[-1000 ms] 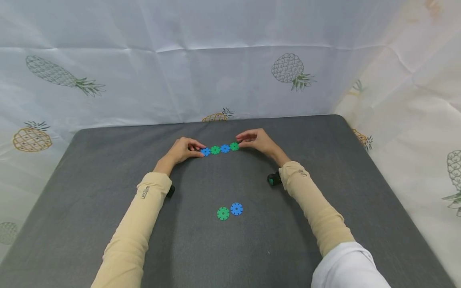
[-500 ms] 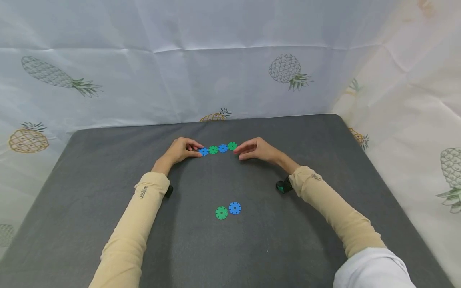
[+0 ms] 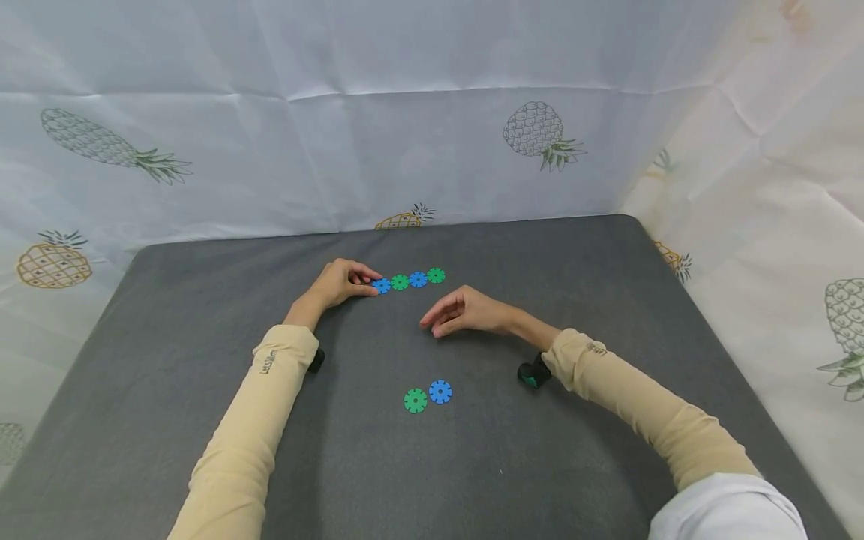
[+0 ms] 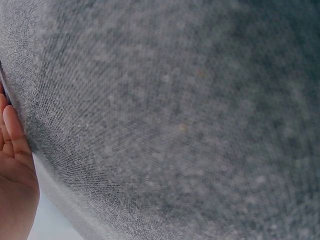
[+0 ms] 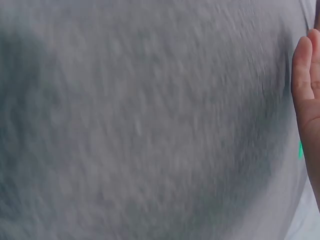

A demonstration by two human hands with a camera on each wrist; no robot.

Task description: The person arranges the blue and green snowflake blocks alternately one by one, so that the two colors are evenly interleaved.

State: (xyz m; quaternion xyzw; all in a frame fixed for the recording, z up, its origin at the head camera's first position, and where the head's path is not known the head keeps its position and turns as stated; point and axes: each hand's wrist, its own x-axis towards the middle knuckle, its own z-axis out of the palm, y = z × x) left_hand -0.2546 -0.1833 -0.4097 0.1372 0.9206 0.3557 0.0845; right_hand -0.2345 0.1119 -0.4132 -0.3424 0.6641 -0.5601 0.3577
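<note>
In the head view, a row of notched interlocking discs in alternating blue and green lies toward the table's far side. My left hand (image 3: 337,283) pinches the blue disc (image 3: 382,286) at the row's left end between thumb and fingers. Beyond it the row runs through a green disc (image 3: 400,282) and a blue disc (image 3: 418,279) to a green disc (image 3: 436,275). My right hand (image 3: 469,311) is nearer to me than the row, fingers loosely bent, holding nothing. Closer still lie a loose green disc (image 3: 415,400) and a blue disc (image 3: 441,391), side by side.
A dark grey cloth covers the table (image 3: 364,465). Behind it and along the right hangs a white curtain (image 3: 418,150) printed with pineapples. Both wrist views show mostly grey cloth, with part of each hand at the edge.
My right hand has let go of the green disc at the row's right end and moved back toward me, toward the loose discs. My left hand keeps its place on the row.
</note>
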